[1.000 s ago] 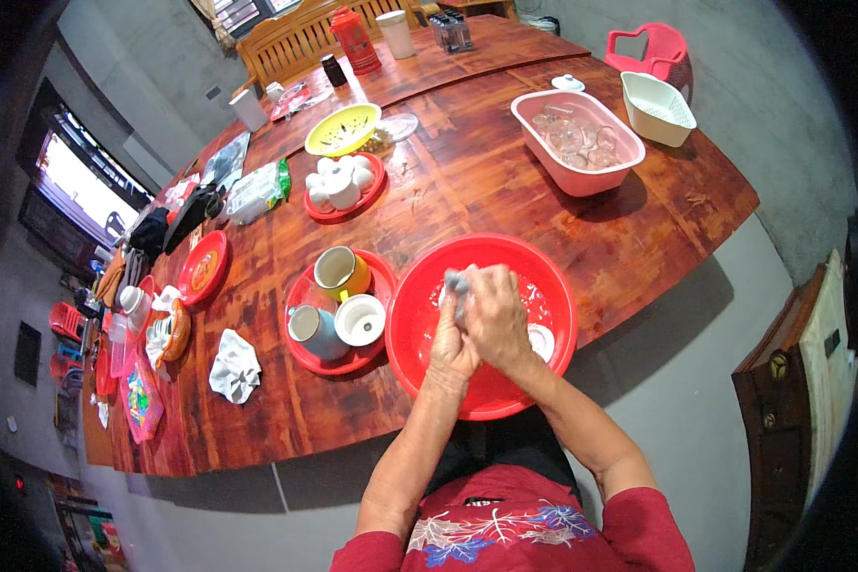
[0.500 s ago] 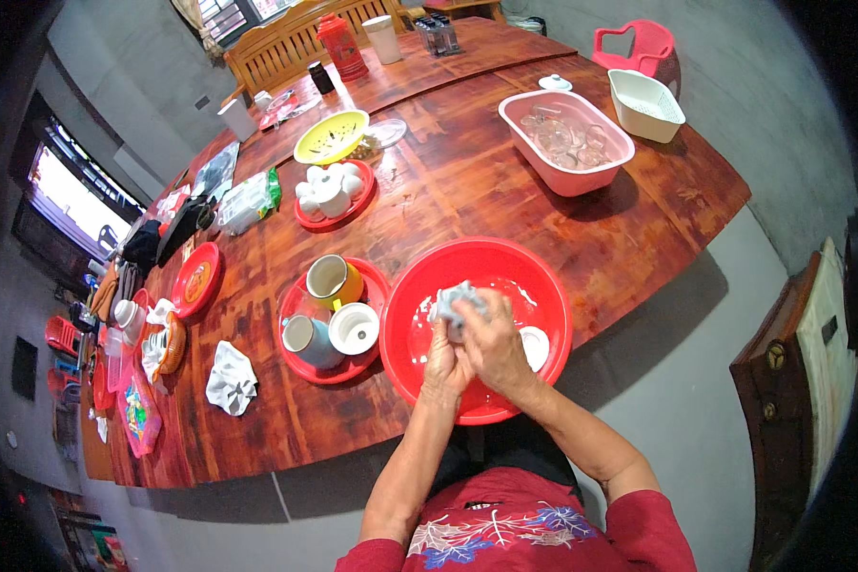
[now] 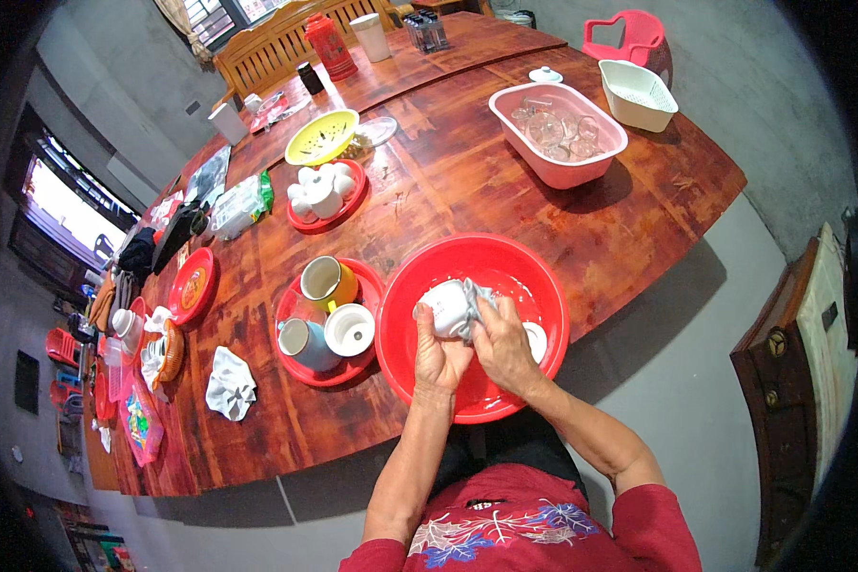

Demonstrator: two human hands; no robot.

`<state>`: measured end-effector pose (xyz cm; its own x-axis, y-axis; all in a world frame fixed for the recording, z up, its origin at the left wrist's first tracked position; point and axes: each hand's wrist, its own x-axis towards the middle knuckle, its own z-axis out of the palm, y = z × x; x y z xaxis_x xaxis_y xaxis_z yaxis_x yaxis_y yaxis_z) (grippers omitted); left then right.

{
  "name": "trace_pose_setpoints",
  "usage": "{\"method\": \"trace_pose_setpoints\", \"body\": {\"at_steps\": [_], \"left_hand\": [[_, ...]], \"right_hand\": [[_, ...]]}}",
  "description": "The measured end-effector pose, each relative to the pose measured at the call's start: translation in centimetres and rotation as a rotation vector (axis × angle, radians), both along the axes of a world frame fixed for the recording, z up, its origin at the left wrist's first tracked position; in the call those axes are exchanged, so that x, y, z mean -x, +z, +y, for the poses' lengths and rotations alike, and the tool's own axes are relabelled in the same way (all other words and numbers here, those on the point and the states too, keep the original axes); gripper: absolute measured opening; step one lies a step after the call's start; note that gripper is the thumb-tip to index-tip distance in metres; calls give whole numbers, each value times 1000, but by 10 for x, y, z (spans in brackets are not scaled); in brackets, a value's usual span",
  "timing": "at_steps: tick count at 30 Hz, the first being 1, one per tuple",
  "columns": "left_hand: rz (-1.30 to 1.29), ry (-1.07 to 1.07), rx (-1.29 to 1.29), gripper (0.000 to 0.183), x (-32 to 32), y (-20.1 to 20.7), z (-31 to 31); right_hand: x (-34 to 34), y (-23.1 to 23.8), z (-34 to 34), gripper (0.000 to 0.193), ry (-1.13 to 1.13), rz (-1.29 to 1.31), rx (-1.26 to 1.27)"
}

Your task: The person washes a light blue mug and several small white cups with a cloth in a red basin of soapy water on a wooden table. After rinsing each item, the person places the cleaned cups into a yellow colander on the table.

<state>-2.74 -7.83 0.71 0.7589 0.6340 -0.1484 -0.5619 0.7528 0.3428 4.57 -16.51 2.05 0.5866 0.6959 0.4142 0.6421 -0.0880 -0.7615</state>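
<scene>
Evidently the left hand [image 3: 440, 362] cradles a white ceramic cup [image 3: 442, 307] from below, thumb closed along its left side, while the right hand's [image 3: 507, 351] curled fingers grip a gray cloth [image 3: 478, 295] against its right end. The cup is above the red basin [image 3: 422, 272], presumably so drips land inside (a white round piece [image 3: 538, 341] lies toward the basin's right). Tipped sideways, its long axis seems to run left to right; with the cloth covering that end, I can't tell where the mouth points.
</scene>
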Motion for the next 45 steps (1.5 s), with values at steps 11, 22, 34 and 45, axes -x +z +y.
{"method": "trace_pose_setpoints", "body": {"at_steps": [11, 22, 34, 45], "left_hand": [[208, 113, -33, 41, 6, -10, 10], [168, 47, 163, 45, 15, -13, 15], [-133, -86, 237, 60, 11, -6, 5], [110, -20, 189, 53, 16, 3, 0]], "right_hand": [[-60, -37, 38, 15, 30, -435, 558], [6, 16, -15, 26, 266, 46, -77], [-4, 12, 31, 26, 11, -9, -215], [12, 14, -13, 26, 71, -17, -208]]}}
